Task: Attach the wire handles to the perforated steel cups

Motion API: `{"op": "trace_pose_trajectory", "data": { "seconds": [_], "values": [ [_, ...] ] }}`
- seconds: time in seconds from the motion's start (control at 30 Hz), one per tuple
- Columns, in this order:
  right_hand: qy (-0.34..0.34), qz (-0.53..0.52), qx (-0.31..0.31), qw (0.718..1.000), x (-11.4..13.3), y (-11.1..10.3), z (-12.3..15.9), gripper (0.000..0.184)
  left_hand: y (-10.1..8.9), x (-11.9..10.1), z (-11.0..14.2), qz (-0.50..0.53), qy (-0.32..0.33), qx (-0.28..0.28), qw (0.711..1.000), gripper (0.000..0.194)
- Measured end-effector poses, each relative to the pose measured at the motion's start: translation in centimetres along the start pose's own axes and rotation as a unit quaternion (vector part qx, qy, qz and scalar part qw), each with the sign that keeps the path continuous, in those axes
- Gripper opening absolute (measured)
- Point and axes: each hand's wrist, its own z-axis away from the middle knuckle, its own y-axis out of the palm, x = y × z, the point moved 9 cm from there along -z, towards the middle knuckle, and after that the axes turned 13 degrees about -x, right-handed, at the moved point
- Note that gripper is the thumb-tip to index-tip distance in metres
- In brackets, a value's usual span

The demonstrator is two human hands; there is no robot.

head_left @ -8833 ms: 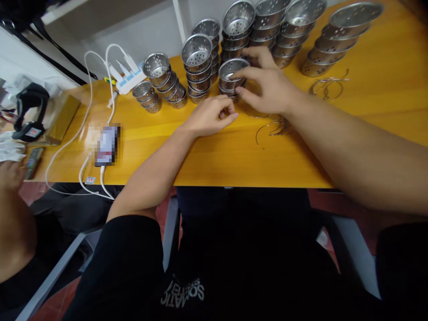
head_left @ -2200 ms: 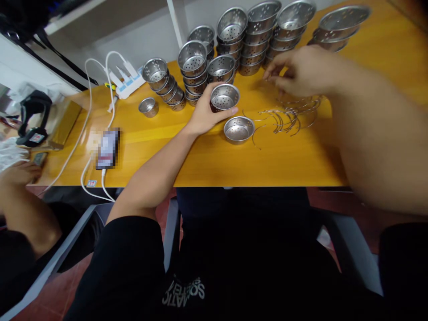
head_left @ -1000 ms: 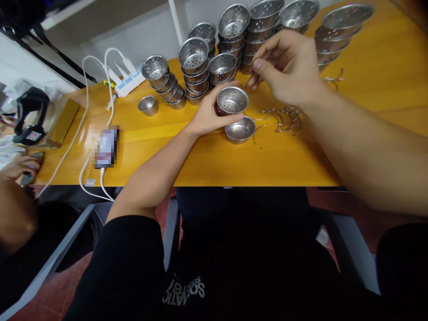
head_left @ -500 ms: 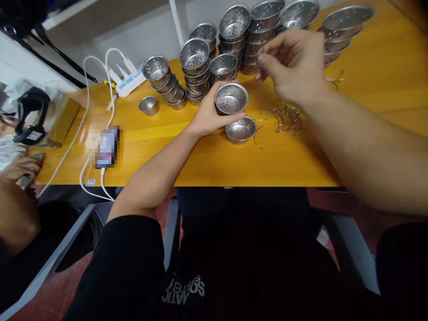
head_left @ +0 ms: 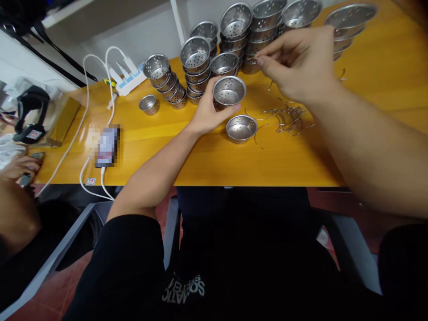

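My left hand is wrapped round a perforated metal cup, its mouth tilted toward me, held above the table. Just below it, a second perforated cup sits upright on the wood. My right hand is raised to the right of the held cup, thumb and forefinger pinched. A thin curved wire hangs from under its fingers. Below the right hand lies a loose heap of curved wires. Part of the heap is hidden by my right forearm.
Several stacks of perforated cups line the back of the yellow table. A small cup stands alone at left. Beyond it are a power strip, white cables and a phone. Another person's hand rests at far left.
A cup went from the small left stack; two cups came forward, one now in my left hand. Over the last second, my right hand moved slightly right with a wire, and the held cup rose a little.
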Motion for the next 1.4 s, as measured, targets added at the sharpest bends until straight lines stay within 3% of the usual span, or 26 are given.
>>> {"op": "trace_pose_trajectory", "data": {
  "seconds": [0.23, 0.47, 0.6, 0.83, 1.03, 1.2, 1.3, 1.4],
  "values": [
    [0.004, 0.008, 0.047, 0.999, 1.7, 1.8, 1.2, 0.022, -0.5, -1.7, -0.1, 0.008, 0.021, -0.020, 1.000, 0.098],
    [0.027, 0.043, 0.062, 0.997, 1.0, 2.9, 1.7, 0.026, -0.1, -2.0, 0.1, -0.015, 0.017, 0.000, 1.000, 0.100],
    [0.000, 0.039, 0.063, 0.997, 1.2, 3.0, 1.8, 0.029, 0.0, -2.1, 0.2, -0.013, 0.037, -0.007, 0.999, 0.098],
    [-0.061, 0.016, 0.056, 0.996, 0.8, 2.9, 1.7, 0.018, 0.8, -2.2, 0.8, -0.039, 0.080, 0.025, 0.996, 0.097],
    [-0.046, 0.022, 0.045, 0.998, -0.3, 3.3, 1.6, 0.019, 0.2, -2.5, 0.5, -0.017, 0.056, 0.000, 0.998, 0.099],
    [-0.023, -0.010, 0.057, 0.998, 1.7, 3.5, 1.7, 0.012, -0.3, -2.7, 0.2, -0.001, 0.034, -0.015, 0.999, 0.093],
    [0.001, -0.067, 0.091, 0.994, 2.9, 3.1, 1.7, 0.018, -0.2, -2.6, 0.3, 0.012, 0.025, 0.011, 1.000, 0.083],
    [0.025, -0.109, 0.171, 0.979, 3.2, 3.3, 2.1, 0.024, -0.1, -2.1, 0.3, 0.019, 0.010, 0.036, 0.999, 0.077]
  ]
}}
